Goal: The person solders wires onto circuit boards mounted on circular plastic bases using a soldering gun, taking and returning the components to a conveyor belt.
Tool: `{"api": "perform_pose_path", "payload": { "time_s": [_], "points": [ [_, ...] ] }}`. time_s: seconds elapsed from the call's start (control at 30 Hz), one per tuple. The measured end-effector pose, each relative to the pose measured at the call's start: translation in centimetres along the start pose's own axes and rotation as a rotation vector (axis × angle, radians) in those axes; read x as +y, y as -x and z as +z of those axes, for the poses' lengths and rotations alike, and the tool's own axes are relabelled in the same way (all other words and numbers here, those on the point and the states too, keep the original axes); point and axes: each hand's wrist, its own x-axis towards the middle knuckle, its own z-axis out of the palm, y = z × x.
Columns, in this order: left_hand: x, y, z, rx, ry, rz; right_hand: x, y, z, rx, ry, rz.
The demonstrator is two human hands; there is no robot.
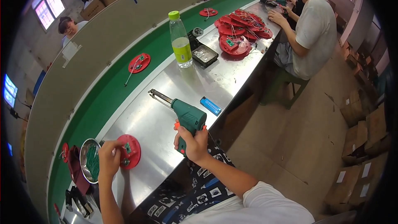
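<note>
My right hand [193, 142] is wrapped round the handle of a green soldering gun [188, 114]. Its metal tip points away to the far left, above the metal bench. At the near left, my left hand [110, 157] has its fingers drawn together at the left edge of a red round plate [134, 154]. What those fingers hold, if anything, is hidden. A small green circuit board [127, 147] sits on that plate. Just left of the hand stands a metal bowl [84, 151] full of green wires [92, 161].
A blue lighter [210, 106] lies near the bench's front edge. Farther along stand a bottle [180, 43], a black tray [204, 55] and a heap of red plates [240, 31]. More plates lie on the green belt [112, 84]. A co-worker [315, 29] sits at the far right.
</note>
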Motion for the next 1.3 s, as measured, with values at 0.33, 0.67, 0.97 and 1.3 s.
{"api": "perform_pose_path", "payload": {
  "time_s": [0.33,0.67,0.97,1.3],
  "points": [
    [-14.5,7.2,-6.2,0.184,-0.307,-0.577,-0.5,0.2,1.0,0.013,-0.010,-0.010],
    [-15.0,8.1,-6.1,0.378,-0.131,-0.540,0.1,0.2,0.4,-0.026,0.014,-0.015],
    [-15.2,8.4,-6.2,0.447,-0.130,-0.419,0.1,0.0,0.5,-0.066,0.071,0.014],
    [-11.9,7.4,-6.6,0.493,0.006,-0.530,-0.2,0.2,1.1,-0.016,0.076,0.009]
  ]
}}
